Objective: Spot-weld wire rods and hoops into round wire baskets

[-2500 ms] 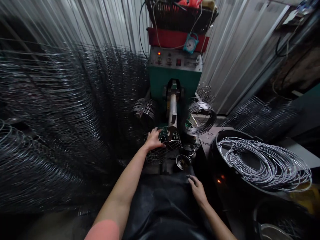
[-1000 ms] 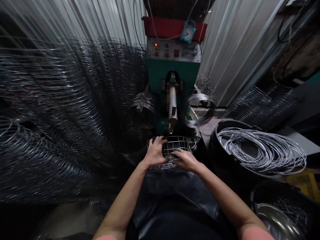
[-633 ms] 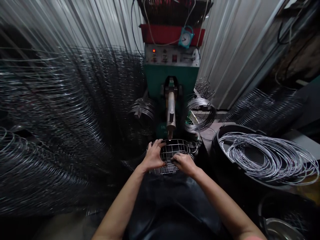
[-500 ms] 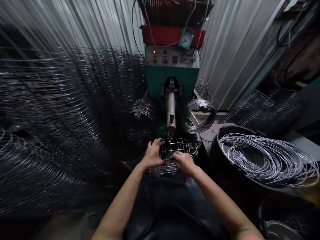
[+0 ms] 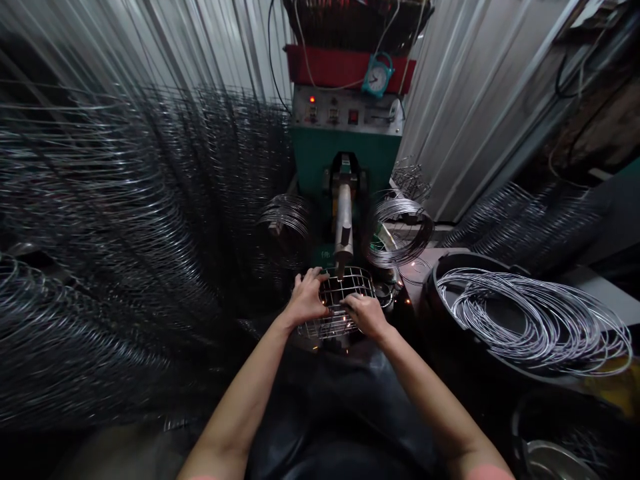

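Observation:
Both hands are on a round wire basket (image 5: 350,283) made of crossed metal wires, below the arm of a green spot welding machine (image 5: 310,157). My left hand (image 5: 307,297) grips the basket's left side, thumb toward the front and fingers over the far part. My right hand (image 5: 365,313) is closed on its right front wires. The welder's metal electrode arm (image 5: 344,220) reaches down to the basket's wires, its tip between my hands. Orange sparks fly to the right and below the basket. The basket's underside is hidden.
Tall stacks of wire rings (image 5: 140,173) fill the left. Wire coils (image 5: 285,217) hang beside the welder. To the right, a black tub (image 5: 437,293) holds loose wire hoops (image 5: 530,317). A turquoise clock (image 5: 377,75) sits at the control panel.
Sparks have appeared around the basket. The basket has tilted or shifted slightly away from me, with both hands still on it. The view has moved a little.

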`<state>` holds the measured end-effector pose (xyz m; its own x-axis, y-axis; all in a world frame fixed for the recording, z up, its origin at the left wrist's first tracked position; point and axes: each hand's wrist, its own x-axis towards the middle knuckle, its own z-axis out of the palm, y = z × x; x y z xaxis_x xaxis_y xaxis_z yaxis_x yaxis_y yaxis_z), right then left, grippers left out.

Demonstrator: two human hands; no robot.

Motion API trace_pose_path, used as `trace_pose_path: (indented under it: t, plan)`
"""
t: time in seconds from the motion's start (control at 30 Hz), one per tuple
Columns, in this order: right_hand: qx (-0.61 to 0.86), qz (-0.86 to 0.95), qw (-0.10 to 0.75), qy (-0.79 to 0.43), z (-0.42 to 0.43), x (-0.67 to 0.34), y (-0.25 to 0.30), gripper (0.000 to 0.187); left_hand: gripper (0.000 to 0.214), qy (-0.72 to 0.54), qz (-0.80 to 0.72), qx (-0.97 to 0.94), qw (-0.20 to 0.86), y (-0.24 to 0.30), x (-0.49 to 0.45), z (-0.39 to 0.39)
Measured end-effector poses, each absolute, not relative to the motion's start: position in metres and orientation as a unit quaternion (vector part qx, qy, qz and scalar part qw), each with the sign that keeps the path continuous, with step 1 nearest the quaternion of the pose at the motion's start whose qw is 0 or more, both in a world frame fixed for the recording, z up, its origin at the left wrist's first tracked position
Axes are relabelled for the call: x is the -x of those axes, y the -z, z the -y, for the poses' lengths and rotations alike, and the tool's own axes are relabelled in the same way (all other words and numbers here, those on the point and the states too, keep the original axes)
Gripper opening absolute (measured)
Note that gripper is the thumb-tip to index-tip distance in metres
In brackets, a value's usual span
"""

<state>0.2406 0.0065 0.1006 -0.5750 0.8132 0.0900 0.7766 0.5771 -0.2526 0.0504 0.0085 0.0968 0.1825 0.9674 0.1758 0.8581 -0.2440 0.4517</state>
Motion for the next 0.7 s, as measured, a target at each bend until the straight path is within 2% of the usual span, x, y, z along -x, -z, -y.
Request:
trace_pose_path:
  t: [0.17, 0.33, 0.43, 0.57, 0.7]
  plan:
    - [0.465, 0.876, 0.109, -0.072, -0.024, -0.229, -0.104, 0.019, 0.082, -0.218, -0.623, -0.741, 0.122, -0.100, -0.048, -0.024]
    - [0.454, 0.853, 0.246, -0.079, -0.003, -0.245, -0.085, 0.025, 0.085, -0.224, -0.627, -0.737, 0.116, -0.096, -0.049, -0.026]
    - [0.451, 0.826, 0.310, -0.132, 0.021, -0.261, -0.062, 0.023, 0.086, -0.233, -0.638, -0.724, 0.116, -0.095, -0.051, -0.030]
    - [0.458, 0.817, 0.288, -0.202, 0.043, -0.277, -0.036, 0.018, 0.082, -0.249, -0.650, -0.707, 0.124, -0.097, -0.049, -0.040]
    - [0.457, 0.816, 0.276, -0.221, 0.054, -0.290, -0.025, 0.018, 0.070, -0.264, -0.642, -0.712, 0.108, -0.100, -0.045, -0.044]
